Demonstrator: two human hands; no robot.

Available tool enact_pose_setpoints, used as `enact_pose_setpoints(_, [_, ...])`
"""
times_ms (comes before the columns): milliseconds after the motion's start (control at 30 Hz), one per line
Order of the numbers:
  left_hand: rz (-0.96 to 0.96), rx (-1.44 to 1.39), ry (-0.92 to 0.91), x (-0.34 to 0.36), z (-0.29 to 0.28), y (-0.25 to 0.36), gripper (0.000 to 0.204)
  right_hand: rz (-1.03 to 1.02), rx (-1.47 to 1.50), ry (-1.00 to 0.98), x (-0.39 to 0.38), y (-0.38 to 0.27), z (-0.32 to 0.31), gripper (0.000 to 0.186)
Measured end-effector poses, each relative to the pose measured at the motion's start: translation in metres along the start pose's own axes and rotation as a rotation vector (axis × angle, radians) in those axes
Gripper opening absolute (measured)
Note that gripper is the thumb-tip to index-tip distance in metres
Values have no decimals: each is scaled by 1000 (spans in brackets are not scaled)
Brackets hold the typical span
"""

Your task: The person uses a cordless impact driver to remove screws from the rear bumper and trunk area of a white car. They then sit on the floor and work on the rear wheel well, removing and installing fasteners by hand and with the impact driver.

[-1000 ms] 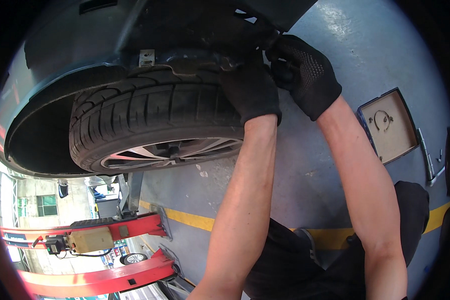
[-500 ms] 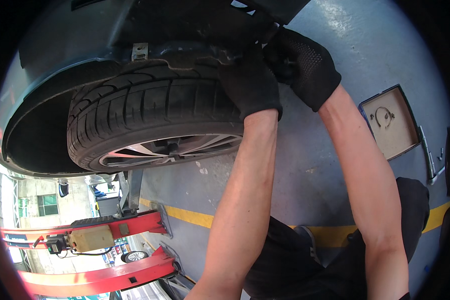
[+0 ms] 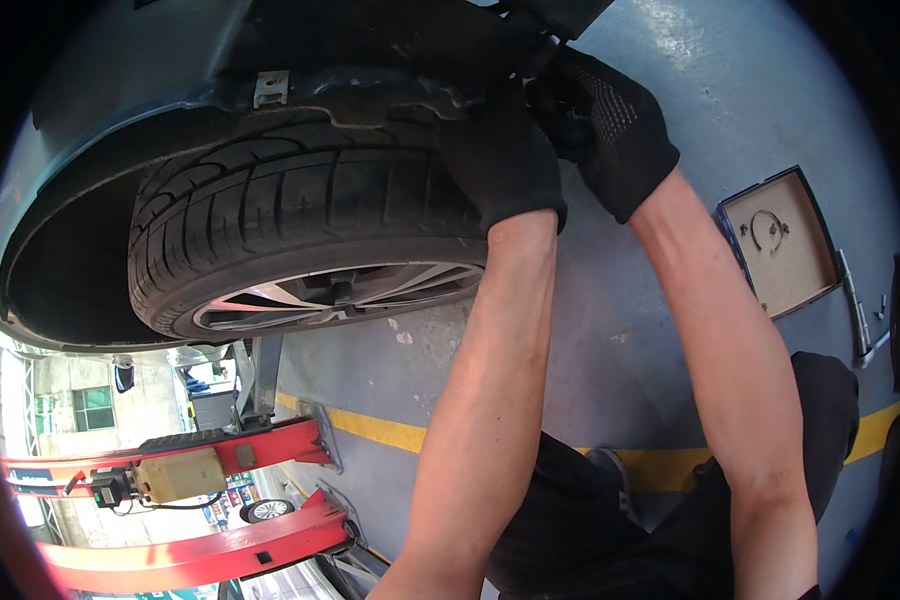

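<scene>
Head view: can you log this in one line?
left hand: at panel | right hand: beside left | grips: hidden | tire: near left hand | tray: on floor, parts inside

Left hand (image 3: pixel 502 160) and right hand (image 3: pixel 620 135): grip concealed. Dark vehicle panel (image 3: pixel 360 45): cut off by upper edge. Parts (image 3: pixel 785 229) in shallow box (image 3: pixel 800 275): too small to identify.

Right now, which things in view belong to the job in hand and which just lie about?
Apparently the job:
- left gloved hand
- right gloved hand
- dark vehicle panel beside both

Lying about, untouched:
- shallow rectangular tray
- long metal wrench
- distant wheel
</scene>
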State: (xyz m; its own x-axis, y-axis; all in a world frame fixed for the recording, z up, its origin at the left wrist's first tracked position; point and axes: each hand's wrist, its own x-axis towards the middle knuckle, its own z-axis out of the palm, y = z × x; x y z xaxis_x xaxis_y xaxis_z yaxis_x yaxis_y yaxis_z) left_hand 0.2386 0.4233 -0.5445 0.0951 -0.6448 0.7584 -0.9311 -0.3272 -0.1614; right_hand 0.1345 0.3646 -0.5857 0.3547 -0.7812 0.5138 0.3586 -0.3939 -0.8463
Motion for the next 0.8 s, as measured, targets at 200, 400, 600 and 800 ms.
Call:
enact_pose_setpoints(200, [-3,-39,8,0,-1,-1,31,54,273,63,-2,5,9,50])
enact_pose_setpoints(400, [-39,-52,-36,-2,3,-7,29,-163,-292,15,1,-3,-2,48])
enact_pose_setpoints(600, [-94,-173,-24,1,2,-6,27,-164,-170,69,-3,-11,4,47])
enact_pose_setpoints(800, [-103,-186,8,-2,9,-6,29,-244,-506,48,2,-4,-3,37])
